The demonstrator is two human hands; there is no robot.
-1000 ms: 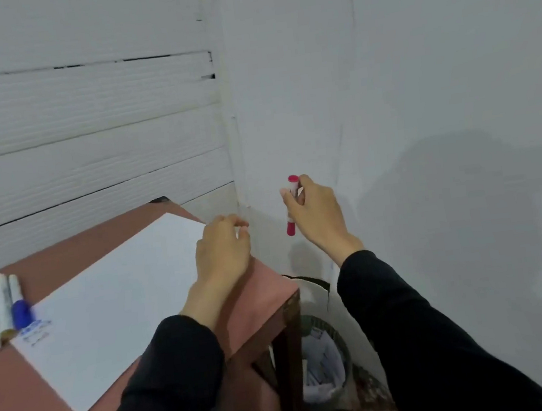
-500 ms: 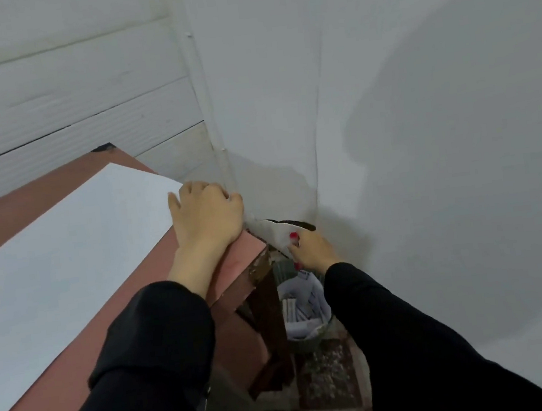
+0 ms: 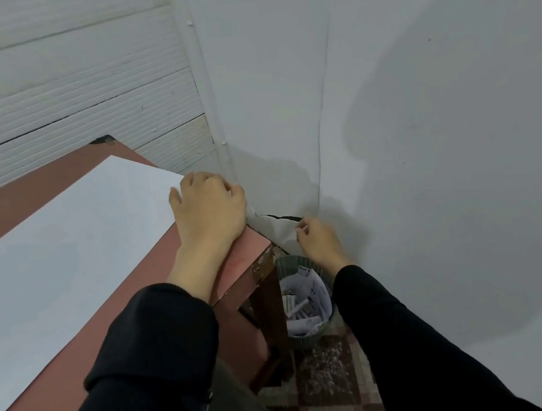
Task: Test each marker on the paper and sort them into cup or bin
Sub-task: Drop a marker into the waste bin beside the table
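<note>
We note the bin (image 3: 304, 303) on the floor just beside the desk (image 3: 236, 270) leg: a small round basket, pale green, with ribbed vertical walls. It holds crumpled white printed paper scraps and several short white stick shapes, possibly markers, though the view is too small to be sure. No marker shows plainly in either hand.

Our right hand (image 3: 317, 240) hangs just above the bin's far rim, close to the wall. Its fingers (image 3: 302, 227) are curled loosely downward and we see nothing held in them; a small pale glint at the tips is too blurred to name.

Our left hand (image 3: 209, 209) rests on the desk's corner nearest the bin, knuckles up, fingers bent over the far edge, gripping nothing that we can see. Its thumb side touches the corner of the paper (image 3: 75, 248).

The paper is a large plain white sheet, flat, smooth, matte, lying on the desk away from the bin. The desk top is a reddish-brown, smooth surface; its edge by the bin shows chipped, worn paint.

Both sleeves (image 3: 413, 341) are black, soft cloth. Behind the bin the wall covering (image 3: 279, 228) is torn, a white flap curling over a dark gap. The floor (image 3: 327, 384) beneath the bin has a speckled, checked brown-and-cream pattern. Beyond the desk the wall is of white ribbed panels.
</note>
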